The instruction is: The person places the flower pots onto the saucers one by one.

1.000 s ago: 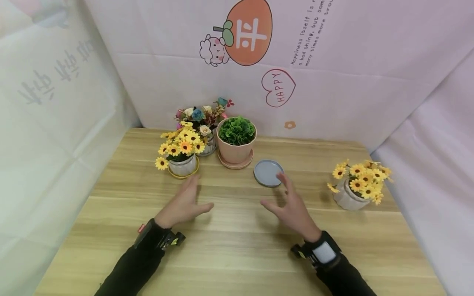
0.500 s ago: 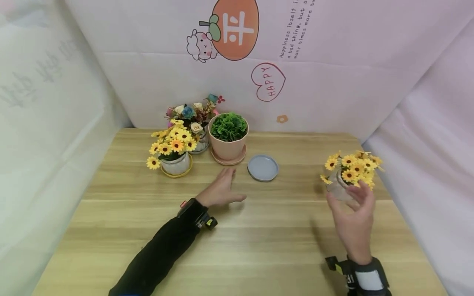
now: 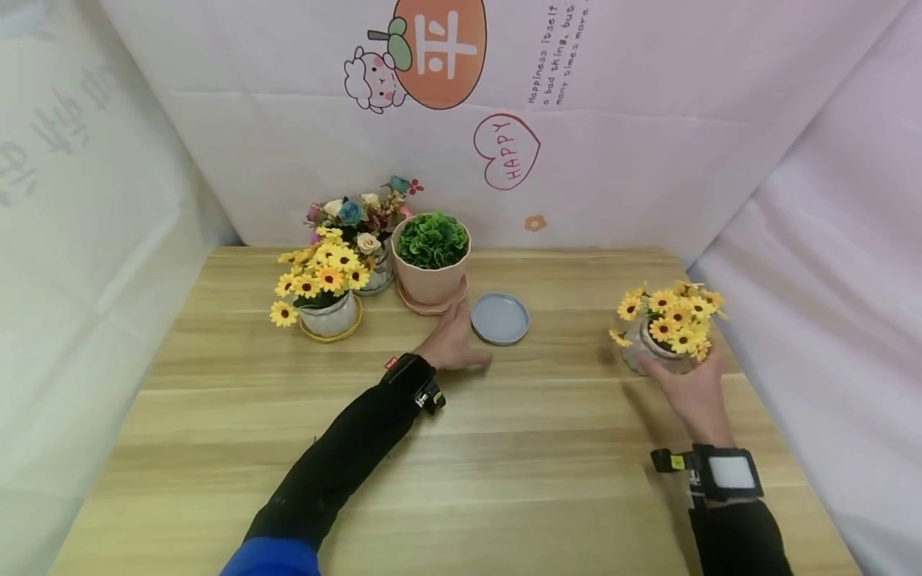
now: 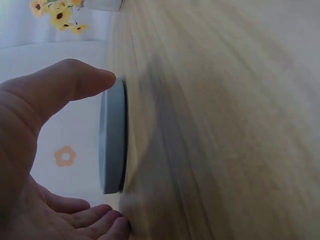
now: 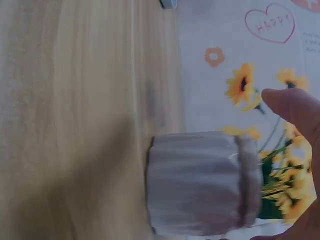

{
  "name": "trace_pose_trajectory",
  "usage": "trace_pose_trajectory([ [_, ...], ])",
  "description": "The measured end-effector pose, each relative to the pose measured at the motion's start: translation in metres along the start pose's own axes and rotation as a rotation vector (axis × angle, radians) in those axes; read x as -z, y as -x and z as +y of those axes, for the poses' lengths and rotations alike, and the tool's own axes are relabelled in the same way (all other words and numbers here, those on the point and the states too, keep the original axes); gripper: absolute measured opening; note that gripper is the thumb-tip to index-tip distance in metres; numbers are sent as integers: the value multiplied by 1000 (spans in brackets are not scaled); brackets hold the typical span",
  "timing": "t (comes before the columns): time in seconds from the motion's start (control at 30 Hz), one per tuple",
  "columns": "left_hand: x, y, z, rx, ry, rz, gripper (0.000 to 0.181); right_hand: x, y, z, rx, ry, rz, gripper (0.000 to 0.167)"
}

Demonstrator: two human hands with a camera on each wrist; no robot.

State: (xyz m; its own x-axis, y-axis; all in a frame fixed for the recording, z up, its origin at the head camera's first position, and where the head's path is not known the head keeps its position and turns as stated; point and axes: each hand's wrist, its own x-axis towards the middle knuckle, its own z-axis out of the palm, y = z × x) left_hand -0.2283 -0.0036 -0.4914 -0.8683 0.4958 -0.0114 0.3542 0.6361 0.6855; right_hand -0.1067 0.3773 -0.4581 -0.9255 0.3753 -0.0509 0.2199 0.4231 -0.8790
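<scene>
On the right side of the table stands a ribbed grey-white pot of yellow artificial flowers. My right hand reaches to its near side, thumb to the left and fingers to the right. In the right wrist view, the thumb is apart from the pot; the fingers are mostly out of frame. A round blue-grey saucer lies at the middle back. Beside it is my left hand, thumb and fingers spread either side of the saucer's near edge in the left wrist view, with no clear grip.
Left of the saucer, a pink pot with a green plant stands on a pink saucer. Another yellow-flower pot sits on a yellow saucer. Behind it are mixed flowers in a pot. A printed cloth hangs behind the table.
My right hand has moved right and forward from near the saucer to the yellow-flower pot. My left hand has moved right from the left-side flowers to the saucer. The head view has shifted slightly.
</scene>
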Motion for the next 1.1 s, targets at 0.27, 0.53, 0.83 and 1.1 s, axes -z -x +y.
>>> trace_pose_trajectory([
  [0.27, -11, -22, 4, 51, 38, -13, 116, -11, -34, 4, 36, -105, 104, 111],
  [0.53, -22, -31, 13, 96, -1, -54, 123, -14, -36, 24, -57, -75, 101, 115],
  [0.83, -22, -45, 16, 94, -140, -24, 111, -20, -41, 23, 11, -66, 67, 111],
  [1.1, -17, -45, 22, 74, -120, -46, 111, -13, -44, 16, 1, -51, 53, 111],
])
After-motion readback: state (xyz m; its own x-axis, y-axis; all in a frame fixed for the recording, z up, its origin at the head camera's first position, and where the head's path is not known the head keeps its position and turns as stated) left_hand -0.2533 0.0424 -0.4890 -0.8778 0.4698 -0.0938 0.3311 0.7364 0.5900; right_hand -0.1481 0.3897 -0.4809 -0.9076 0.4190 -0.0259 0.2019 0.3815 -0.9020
